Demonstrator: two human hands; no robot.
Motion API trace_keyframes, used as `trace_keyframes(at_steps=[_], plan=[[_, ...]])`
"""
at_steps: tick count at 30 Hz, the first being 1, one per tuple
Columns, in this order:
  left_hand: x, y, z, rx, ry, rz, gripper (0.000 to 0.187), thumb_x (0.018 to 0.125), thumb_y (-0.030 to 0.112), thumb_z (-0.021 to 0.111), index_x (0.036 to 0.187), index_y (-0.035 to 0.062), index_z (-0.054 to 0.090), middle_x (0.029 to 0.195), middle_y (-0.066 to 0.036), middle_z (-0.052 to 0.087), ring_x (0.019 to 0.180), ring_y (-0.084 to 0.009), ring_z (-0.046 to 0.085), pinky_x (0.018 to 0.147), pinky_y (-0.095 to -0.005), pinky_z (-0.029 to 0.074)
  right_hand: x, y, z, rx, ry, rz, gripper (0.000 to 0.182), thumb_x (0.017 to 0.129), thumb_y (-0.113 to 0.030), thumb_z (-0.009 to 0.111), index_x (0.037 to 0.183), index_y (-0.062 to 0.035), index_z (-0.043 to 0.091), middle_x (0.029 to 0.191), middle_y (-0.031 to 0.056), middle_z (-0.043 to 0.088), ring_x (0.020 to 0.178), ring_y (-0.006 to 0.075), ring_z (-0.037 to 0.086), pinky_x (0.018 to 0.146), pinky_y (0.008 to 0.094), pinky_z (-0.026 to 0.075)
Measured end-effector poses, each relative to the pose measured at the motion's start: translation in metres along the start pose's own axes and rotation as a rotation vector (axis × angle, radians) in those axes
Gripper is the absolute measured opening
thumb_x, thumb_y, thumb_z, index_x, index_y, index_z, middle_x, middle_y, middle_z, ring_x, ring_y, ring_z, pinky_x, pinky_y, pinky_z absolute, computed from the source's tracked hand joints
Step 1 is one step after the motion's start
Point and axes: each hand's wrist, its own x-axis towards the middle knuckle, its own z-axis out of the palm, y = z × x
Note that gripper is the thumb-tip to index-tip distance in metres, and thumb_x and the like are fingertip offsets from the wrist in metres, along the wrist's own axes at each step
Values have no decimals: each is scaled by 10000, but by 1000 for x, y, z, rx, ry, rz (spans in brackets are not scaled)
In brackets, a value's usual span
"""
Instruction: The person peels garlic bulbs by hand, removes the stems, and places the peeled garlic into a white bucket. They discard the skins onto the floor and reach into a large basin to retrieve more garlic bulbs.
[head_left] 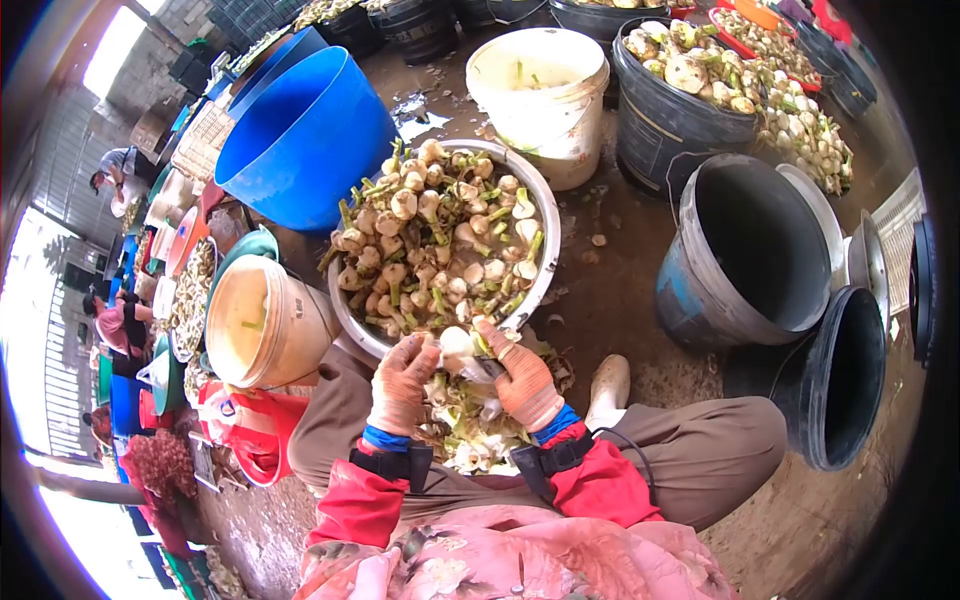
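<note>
My left hand (402, 385), in a pale glove, is closed on a whitish garlic bulb (457, 342) above the near rim of a metal basin (545, 215). Close on its right, my gloved right hand (522, 380) is closed around what looks like a small knife (490, 367); only a dark, blade-like part shows. A green stem piece lies by its fingertips. Garlic bulbs (430, 205) with short stems fill the basin, some sitting in murky water. Below my hands, peeled skins and trimmings (470, 425) are heaped between my legs.
A blue tub (300, 140) and a white bucket (540, 110) stand behind the basin. A cream bucket (265, 320) is at left. Dark buckets (745, 255) stand at right, near a black tub (680, 110) heaped with garlic. Other people sit or bend at far left.
</note>
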Motion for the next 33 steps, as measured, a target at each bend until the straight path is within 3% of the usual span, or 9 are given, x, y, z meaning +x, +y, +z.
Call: trace_keyframes(at_steps=[6,11,13,15,16,21,25,29,33], plan=[[10,19,-8,8,-101,-134,407,819,233,700,1133,-3,593,962,-2,628,810,-49,551,661,-195,439,4,-1,-2,0,-107,-111,635,708,94,478,1314,-92,467,1127,227,575,987,381,567,848,409,465],[3,16,5,259,-607,-69,457,822,219,680,1182,-29,549,861,-2,608,725,-119,543,669,-244,451,1,-2,4,116,11,127,486,814,39,519,1284,-82,494,1204,192,560,1125,306,542,928,342,447],[-10,17,9,536,-528,95,462,837,242,661,1206,-9,540,809,11,565,671,-82,507,611,-217,430,0,-3,3,37,29,117,460,829,16,541,1278,-79,500,1194,182,569,1115,303,549,915,346,453],[-30,8,18,-105,-95,-101,440,841,230,642,1202,-1,543,781,21,529,637,-51,478,554,-194,403,0,-7,3,20,162,156,491,786,87,534,1257,-48,518,1174,183,586,1099,295,567,930,328,439],[-30,-5,15,-148,-10,-125,423,843,211,632,1203,7,543,789,19,528,640,-42,478,525,-182,385,0,-2,5,-16,214,149,486,787,86,543,1253,-49,519,1156,175,595,1074,305,577,905,341,454],[-34,-11,20,-63,-140,-233,442,833,221,663,1194,0,538,788,21,543,614,-45,473,507,-174,366,-5,-1,13,-38,194,90,476,780,80,557,1237,-52,532,1141,186,595,1068,323,572,891,353,460],[-20,-5,29,-67,41,-214,191,805,115,703,951,14,634,681,11,576,546,-45,467,489,-182,356,-9,-8,17,-3,38,-8,492,781,124,497,1238,-53,533,1167,177,586,1092,301,567,929,330,443],[-26,-11,21,-102,-73,-158,194,796,139,718,920,14,637,667,-5,588,545,-63,501,490,-206,392,-7,7,15,474,228,437,577,729,172,424,1255,-41,529,1206,102,584,1113,176,540,954,266,407],[-39,4,16,-321,-230,-189,254,775,203,744,908,17,634,709,-39,618,550,-106,541,492,-241,428,-15,30,7,450,115,621,485,776,98,512,1238,-44,550,1133,89,616,997,138,571,902,250,430]])
